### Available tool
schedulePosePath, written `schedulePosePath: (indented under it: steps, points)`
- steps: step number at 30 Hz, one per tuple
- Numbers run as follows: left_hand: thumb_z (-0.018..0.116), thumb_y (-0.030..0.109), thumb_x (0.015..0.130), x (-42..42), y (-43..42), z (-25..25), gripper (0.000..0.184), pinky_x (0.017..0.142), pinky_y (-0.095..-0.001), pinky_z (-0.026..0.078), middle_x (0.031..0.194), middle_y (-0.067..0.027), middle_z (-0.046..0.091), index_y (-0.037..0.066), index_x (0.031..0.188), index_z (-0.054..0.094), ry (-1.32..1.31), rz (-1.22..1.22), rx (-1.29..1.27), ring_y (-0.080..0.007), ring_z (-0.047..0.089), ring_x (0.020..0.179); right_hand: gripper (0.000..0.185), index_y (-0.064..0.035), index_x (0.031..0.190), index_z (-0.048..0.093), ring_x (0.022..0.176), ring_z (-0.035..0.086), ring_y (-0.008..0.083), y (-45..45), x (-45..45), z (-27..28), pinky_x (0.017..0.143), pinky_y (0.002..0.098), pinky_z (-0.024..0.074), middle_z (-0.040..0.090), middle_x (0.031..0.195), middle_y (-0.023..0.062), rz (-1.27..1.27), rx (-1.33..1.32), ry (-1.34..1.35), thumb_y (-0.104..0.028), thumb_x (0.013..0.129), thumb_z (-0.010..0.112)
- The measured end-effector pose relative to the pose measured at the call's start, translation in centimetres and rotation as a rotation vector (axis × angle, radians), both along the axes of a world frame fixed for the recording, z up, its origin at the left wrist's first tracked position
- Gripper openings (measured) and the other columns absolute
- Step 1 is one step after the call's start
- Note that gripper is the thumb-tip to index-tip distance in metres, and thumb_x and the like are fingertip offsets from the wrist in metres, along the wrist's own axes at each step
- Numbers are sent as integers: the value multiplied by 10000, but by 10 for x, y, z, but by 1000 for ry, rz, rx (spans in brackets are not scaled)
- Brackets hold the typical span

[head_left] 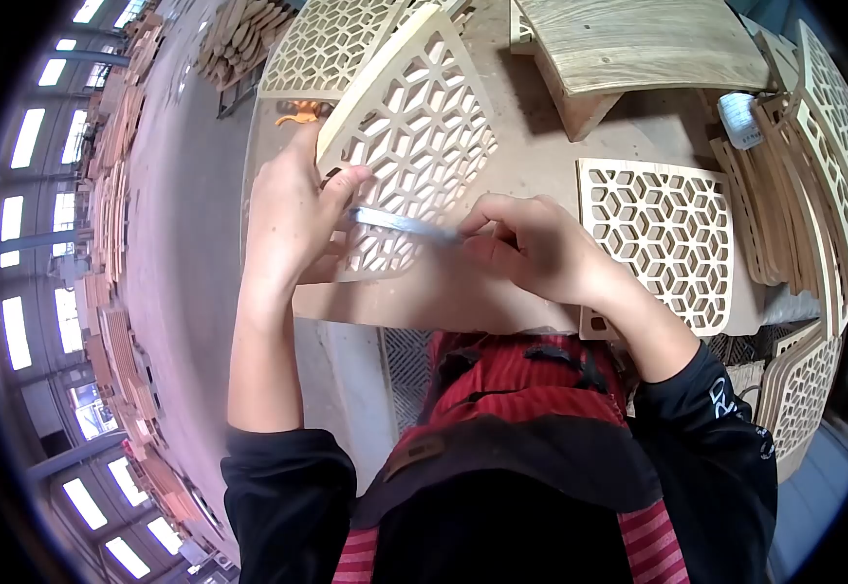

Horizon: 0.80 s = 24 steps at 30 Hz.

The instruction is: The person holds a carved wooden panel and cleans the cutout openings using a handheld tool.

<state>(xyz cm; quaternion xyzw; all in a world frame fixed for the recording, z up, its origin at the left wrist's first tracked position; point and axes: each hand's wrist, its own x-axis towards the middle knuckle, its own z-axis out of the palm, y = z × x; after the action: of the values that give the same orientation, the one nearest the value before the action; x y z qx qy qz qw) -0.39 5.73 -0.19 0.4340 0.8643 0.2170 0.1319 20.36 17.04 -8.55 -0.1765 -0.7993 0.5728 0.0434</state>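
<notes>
A pale wooden lattice panel [414, 146] is tilted up over the table, its geometric cut-outs facing me. My left hand [293, 209] grips the panel's near left edge, thumb over the front. Closed in a pinch, my right hand [541, 248] has a thin silvery strip-like tool [400, 223] that reaches left across the panel's lower part. Motion blurs the tool near my fingers, and I cannot make out its exact kind. Just beyond my left hand lies an orange object [300, 112], partly hidden.
Another lattice panel [656, 243] lies flat at the right, and one more [331, 49] is at the back left. A wooden bench-like piece [648, 49] stands at the back. Stacked curved wooden parts [755, 214] and a white roll [739, 119] are at far right.
</notes>
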Motion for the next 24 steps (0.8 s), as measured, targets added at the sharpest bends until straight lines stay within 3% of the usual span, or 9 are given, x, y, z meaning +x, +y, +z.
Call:
schedulePosePath:
  steps: [3,4,7,10,19,24]
  points:
    - [732,132,876,5,3,6,364,564,-387,555,733,-171,692,-18,1186,613,-71,78,-53,-271,717,638,171,-60,1082,677,695,685,301,-22,-8,-21,631,383,511,698,811,168,-36,110,174,-96,921,632]
    - [734,134,875,5,3,4,353,570,-391,551,726,-170,689,-17,1171,617,-11,48,-60,-274,714,634,143,-47,1029,660,701,667,372,-32,-16,-26,630,455,500,669,782,197,-57,219,197,-134,928,608]
    - [739,140,873,5,0,1,318,580,-401,542,711,-165,685,-13,1128,627,92,18,-80,-281,709,626,155,-21,986,593,790,678,407,-54,-34,-20,693,513,522,674,804,207,-35,196,45,-144,936,513]
    - [744,143,870,8,2,2,290,576,-403,542,706,-160,687,-8,1091,631,38,70,-93,-283,709,625,112,-49,930,589,712,631,443,-65,-60,-24,647,531,471,632,742,202,-175,245,227,-161,926,581]
    - [724,130,883,16,3,9,268,565,-394,552,698,-162,685,-12,1087,626,82,55,-75,-274,711,593,143,-20,956,576,687,639,426,-75,-31,-20,620,533,478,629,688,192,-166,268,112,-151,898,578]
    - [733,136,881,24,4,10,287,540,-386,538,655,-149,668,-7,1103,622,76,92,-120,-259,702,564,129,-6,968,580,711,680,391,-78,-70,-29,635,511,514,665,744,201,-187,307,270,-94,876,557]
